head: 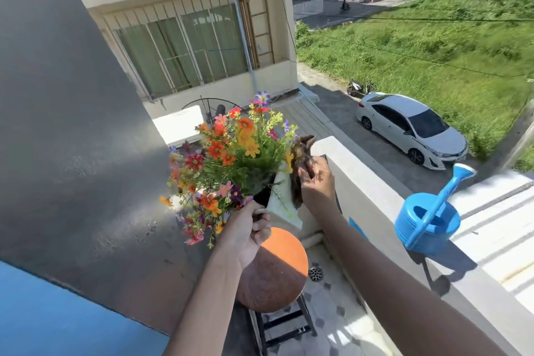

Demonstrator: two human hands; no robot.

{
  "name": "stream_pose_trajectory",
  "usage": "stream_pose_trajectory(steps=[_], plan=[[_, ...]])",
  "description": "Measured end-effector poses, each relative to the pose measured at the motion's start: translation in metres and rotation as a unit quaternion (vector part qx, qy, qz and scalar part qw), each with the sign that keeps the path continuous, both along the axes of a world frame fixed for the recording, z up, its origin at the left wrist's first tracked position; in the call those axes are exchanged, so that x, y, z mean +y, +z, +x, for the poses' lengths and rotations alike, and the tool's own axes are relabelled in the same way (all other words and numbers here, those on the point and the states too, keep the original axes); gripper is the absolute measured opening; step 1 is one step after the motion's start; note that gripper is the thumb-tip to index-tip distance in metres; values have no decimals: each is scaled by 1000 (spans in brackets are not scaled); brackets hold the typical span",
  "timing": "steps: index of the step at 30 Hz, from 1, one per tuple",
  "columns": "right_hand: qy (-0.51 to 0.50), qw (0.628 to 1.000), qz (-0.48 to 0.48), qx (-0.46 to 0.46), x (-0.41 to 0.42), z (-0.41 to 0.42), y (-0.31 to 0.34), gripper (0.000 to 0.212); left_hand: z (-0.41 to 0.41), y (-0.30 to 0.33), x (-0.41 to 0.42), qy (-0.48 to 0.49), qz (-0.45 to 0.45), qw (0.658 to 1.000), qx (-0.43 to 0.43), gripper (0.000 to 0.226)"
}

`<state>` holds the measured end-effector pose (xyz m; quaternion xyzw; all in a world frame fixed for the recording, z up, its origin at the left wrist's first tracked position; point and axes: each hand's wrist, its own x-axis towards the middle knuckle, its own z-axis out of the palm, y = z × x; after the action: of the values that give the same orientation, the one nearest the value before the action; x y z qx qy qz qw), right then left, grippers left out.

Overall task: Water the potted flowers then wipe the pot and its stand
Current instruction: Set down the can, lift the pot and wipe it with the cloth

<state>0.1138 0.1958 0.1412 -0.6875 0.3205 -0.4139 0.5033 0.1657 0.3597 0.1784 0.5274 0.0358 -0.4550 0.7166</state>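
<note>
Both hands are raised at the centre of the view, above a balcony floor. By the left hand (248,228) the white pot (281,199) is gripped at its rim, fingers curled closed around the edge, so that the pot is held in the air and tilted, its mouth turned toward ten o'clock. A brown cloth (300,165) is pinched in the right hand (316,182), fingers closed on it, and is pressed against the pot's outer wall on its three o'clock side. The cloth's upper end is seen sticking up past the pot's rim.

From the pot a dense bunch of flowers (231,153) is spread toward eleven o'clock: orange, red, pink, yellow and purple blooms on green stems. Dark soil is visible just inside the rim.

Directly beneath the pot, at six o'clock, the stand (274,272) is placed: a round stool with an orange-brown top on a black frame, partly lit by sun and partly shaded. Nothing is resting on it; the left wrist is crossed in front of its edge.

At three o'clock a blue watering can (427,220) is set upright on the white balcony wall (370,196), well apart from the pot, its spout pointed up toward one o'clock. A floor drain (315,273) is seen just beside the stool top.
</note>
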Motion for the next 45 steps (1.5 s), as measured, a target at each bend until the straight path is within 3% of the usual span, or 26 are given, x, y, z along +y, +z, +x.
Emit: stream_pose_trajectory(steps=[3,5,9,16,18,21,26,29,33,36,37,39,41,42,45], plan=[[-30,999,30,29,-28,4,-32,12,-4,0,-9,18,-1,1000,17,31],[-26,998,1,55,-37,5,-42,25,-3,-3,-15,25,-2,1000,17,31],[-1,1000,-14,13,-46,10,-9,45,-5,-5,-26,20,12,1000,4,29],[82,994,-34,-69,-1,9,22,14,7,10,-41,42,-5,999,-14,27],[96,986,-123,-55,17,0,4,21,14,15,-43,63,-12,998,-7,21],[111,982,-153,-10,27,-16,-29,25,17,19,-42,76,-11,997,-4,23],[48,992,-111,36,12,-15,-45,12,14,14,-38,79,25,996,-21,18],[49,997,-66,-14,16,-7,-22,10,9,17,-41,87,28,995,-31,19],[31,992,-114,-45,21,0,4,20,1,22,-45,78,23,996,-39,19],[26,986,-159,-35,18,-3,-3,12,0,23,-44,76,22,996,-32,18],[36,985,-168,-27,14,-6,-11,8,1,23,-43,77,23,996,-30,18],[54,980,-182,60,5,-14,-30,25,2,24,-43,77,27,996,-26,20],[42,982,-134,123,-1,-19,-42,24,4,25,-42,73,27,997,-19,22],[54,989,-84,106,1,-20,-41,20,4,26,-42,69,28,997,-23,22],[71,991,-88,69,12,-18,-22,24,5,25,-45,62,38,996,-53,18]])
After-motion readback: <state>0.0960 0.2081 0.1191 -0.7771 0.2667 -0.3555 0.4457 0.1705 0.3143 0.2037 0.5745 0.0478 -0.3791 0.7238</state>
